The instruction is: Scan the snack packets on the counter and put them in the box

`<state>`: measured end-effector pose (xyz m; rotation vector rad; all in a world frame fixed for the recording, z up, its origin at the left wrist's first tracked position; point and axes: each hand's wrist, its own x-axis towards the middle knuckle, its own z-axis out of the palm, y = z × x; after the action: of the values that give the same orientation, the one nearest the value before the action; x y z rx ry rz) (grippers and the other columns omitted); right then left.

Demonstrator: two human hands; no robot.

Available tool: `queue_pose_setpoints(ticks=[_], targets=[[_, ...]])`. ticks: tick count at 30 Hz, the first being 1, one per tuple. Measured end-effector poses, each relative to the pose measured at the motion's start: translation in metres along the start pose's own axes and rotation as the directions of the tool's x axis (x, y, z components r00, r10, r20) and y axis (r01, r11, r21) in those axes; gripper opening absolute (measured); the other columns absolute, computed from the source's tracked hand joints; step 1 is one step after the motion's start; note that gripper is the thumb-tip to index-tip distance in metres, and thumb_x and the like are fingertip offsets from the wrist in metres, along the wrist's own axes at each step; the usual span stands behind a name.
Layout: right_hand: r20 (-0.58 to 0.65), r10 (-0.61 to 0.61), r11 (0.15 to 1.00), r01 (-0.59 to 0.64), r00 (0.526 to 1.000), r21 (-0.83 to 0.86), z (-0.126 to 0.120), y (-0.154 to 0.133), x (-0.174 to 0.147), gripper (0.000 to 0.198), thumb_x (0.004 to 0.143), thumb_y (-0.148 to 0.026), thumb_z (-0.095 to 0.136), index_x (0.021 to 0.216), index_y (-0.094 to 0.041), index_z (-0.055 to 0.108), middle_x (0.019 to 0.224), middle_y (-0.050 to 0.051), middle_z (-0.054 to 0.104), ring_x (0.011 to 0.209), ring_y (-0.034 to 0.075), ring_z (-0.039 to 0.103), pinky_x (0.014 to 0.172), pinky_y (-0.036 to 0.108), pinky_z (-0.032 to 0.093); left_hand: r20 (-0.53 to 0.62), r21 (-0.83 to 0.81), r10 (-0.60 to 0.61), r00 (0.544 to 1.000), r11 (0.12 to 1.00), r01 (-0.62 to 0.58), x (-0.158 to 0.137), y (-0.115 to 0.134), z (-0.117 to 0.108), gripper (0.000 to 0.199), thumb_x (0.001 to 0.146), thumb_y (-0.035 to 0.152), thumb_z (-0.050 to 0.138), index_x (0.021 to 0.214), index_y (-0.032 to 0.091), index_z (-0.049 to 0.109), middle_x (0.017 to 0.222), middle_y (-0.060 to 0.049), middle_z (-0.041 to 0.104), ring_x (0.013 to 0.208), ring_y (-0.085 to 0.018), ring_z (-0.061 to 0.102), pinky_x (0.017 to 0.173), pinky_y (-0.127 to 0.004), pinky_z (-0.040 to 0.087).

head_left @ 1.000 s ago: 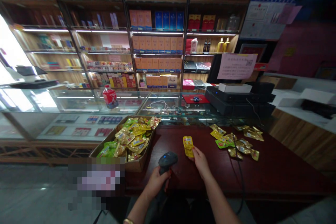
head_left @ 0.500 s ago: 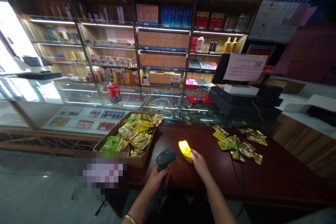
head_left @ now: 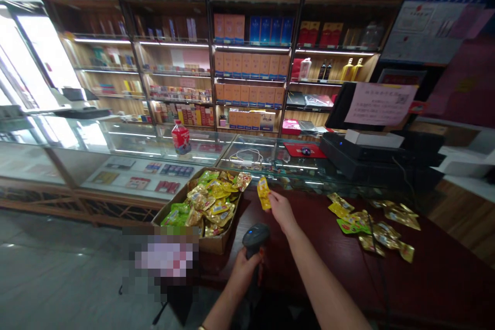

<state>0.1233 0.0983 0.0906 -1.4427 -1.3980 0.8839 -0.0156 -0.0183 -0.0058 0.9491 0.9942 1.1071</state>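
My left hand [head_left: 246,268] is wrapped round the handle of a dark barcode scanner [head_left: 256,236], held upright at the near edge of the table. Pinched in my right hand [head_left: 281,209] is a small yellow snack packet [head_left: 263,193], raised above the table just right of a cardboard box. That box [head_left: 215,246] is full of gold, green and yellow packets [head_left: 216,197]. A loose group of similar packets [head_left: 381,236] lies on the right part of the table.
The dark red wooden table [head_left: 320,268] meets a glass display counter [head_left: 209,139], where a red bottle [head_left: 180,138] stands. A monitor with a pink notice [head_left: 381,103] and a mouse on a red mat [head_left: 296,149] are at the back right. A black cable crosses the table near the loose packets.
My right hand has moved the yellow packet away from the scanner, forward and toward the box. The packet no longer glows brightly. My left hand keeps hold of the scanner; the view has shifted left.
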Motion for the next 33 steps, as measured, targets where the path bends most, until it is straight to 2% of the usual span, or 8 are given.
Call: queue_pose_setpoints(ticks=[5, 12, 15, 20, 23, 28, 31, 33], targets=[[0.125, -0.113, 0.928, 0.150, 0.986, -0.340, 0.051, -0.064, 0.052, 0.051, 0.107, -0.041, 0.033, 0.136, -0.022, 0.070, 0.131, 0.009, 0.076, 0.120, 0.025, 0.072, 0.100, 0.035, 0.056, -0.049, -0.040, -0.011, 0.999, 0.999, 0.009, 0.004, -0.008, -0.002, 0.053, 0.062, 0.064, 0.085, 0.077, 0.020, 0.060, 0.049, 0.004, 0.054, 0.033, -0.010, 0.043, 0.034, -0.023, 0.034], [0.294, -0.059, 0.755, 0.235, 0.954, -0.612, 0.097, -0.055, 0.066, 0.059, 0.103, -0.036, 0.043, 0.160, -0.018, 0.045, 0.170, 0.018, 0.037, 0.160, 0.032, 0.030, 0.128, 0.067, 0.003, -0.105, -0.070, -0.005, 0.994, 0.998, -0.003, 0.003, -0.015, -0.003, 0.054, 0.059, 0.063, 0.087, 0.078, 0.019, 0.061, 0.048, 0.004, 0.056, 0.033, -0.010, 0.044, 0.035, -0.022, 0.036], [0.407, -0.084, 0.654, 0.359, 0.909, -0.666, 0.107, -0.048, 0.066, 0.062, 0.102, -0.039, 0.046, 0.158, -0.014, 0.046, 0.169, 0.021, 0.039, 0.158, 0.031, 0.033, 0.129, 0.062, -0.007, -0.110, -0.070, -0.008, 0.994, 0.998, 0.001, 0.000, -0.013, -0.004, 0.048, 0.064, 0.058, 0.087, 0.078, 0.019, 0.063, 0.049, 0.003, 0.058, 0.035, -0.011, 0.047, 0.037, -0.022, 0.039], [0.492, -0.103, 0.569, 0.457, 0.865, -0.684, 0.104, -0.051, 0.062, 0.062, 0.094, -0.039, 0.057, 0.151, -0.014, 0.054, 0.149, 0.021, 0.063, 0.144, 0.032, 0.053, 0.129, 0.059, 0.001, -0.146, -0.047, -0.024, 0.989, 0.999, 0.017, -0.001, -0.008, -0.004, 0.049, 0.061, 0.057, 0.088, 0.079, 0.019, 0.064, 0.048, 0.003, 0.058, 0.036, -0.012, 0.047, 0.037, -0.022, 0.039], [0.476, -0.109, 0.586, 0.443, 0.873, -0.678, 0.093, -0.055, 0.061, 0.053, 0.091, -0.043, 0.060, 0.141, -0.028, 0.065, 0.145, 0.011, 0.068, 0.139, 0.031, 0.057, 0.127, 0.063, 0.013, -0.149, 0.000, -0.013, 0.989, 1.000, 0.013, 0.002, -0.007, -0.007, 0.057, 0.053, 0.066, 0.087, 0.073, 0.020, 0.062, 0.040, 0.004, 0.052, 0.032, -0.012, 0.042, 0.034, -0.023, 0.035], [0.287, -0.106, 0.639, 0.287, 0.952, -0.714, 0.037, -0.036, 0.070, 0.053, 0.094, -0.052, 0.051, 0.144, -0.039, 0.063, 0.167, 0.000, 0.046, 0.150, 0.025, 0.044, 0.119, 0.047, 0.037, -0.067, 0.057, 0.047, 0.997, 0.997, -0.043, 0.000, -0.001, -0.010, 0.055, 0.065, 0.069, 0.082, 0.076, 0.018, 0.066, 0.040, 0.001, 0.055, 0.033, -0.013, 0.045, 0.037, -0.023, 0.036], [0.039, -0.014, 0.623, 0.039, 0.999, -0.781, -0.033, 0.001, 0.067, 0.053, 0.098, -0.033, 0.041, 0.146, -0.028, 0.063, 0.162, 0.008, 0.051, 0.148, 0.026, 0.046, 0.119, 0.046, 0.037, -0.049, 0.065, 0.086, 0.995, 0.994, -0.083, -0.005, 0.004, -0.008, 0.050, 0.069, 0.066, 0.082, 0.074, 0.018, 0.066, 0.041, 0.002, 0.055, 0.034, -0.012, 0.045, 0.039, -0.022, 0.037], [-0.192, 0.051, 0.575, -0.186, 0.980, -0.797, -0.087, 0.033, 0.060, 0.061, 0.098, -0.025, 0.037, 0.156, -0.011, 0.050, 0.166, 0.024, 0.041, 0.155, 0.037, 0.034, 0.121, 0.061, 0.027, -0.049, 0.068, 0.087, 0.995, 0.994, -0.083, -0.006, 0.006, -0.006, 0.049, 0.070, 0.064, 0.082, 0.072, 0.018, 0.066, 0.040, 0.002, 0.054, 0.034, -0.012, 0.045, 0.039, -0.022, 0.037]])
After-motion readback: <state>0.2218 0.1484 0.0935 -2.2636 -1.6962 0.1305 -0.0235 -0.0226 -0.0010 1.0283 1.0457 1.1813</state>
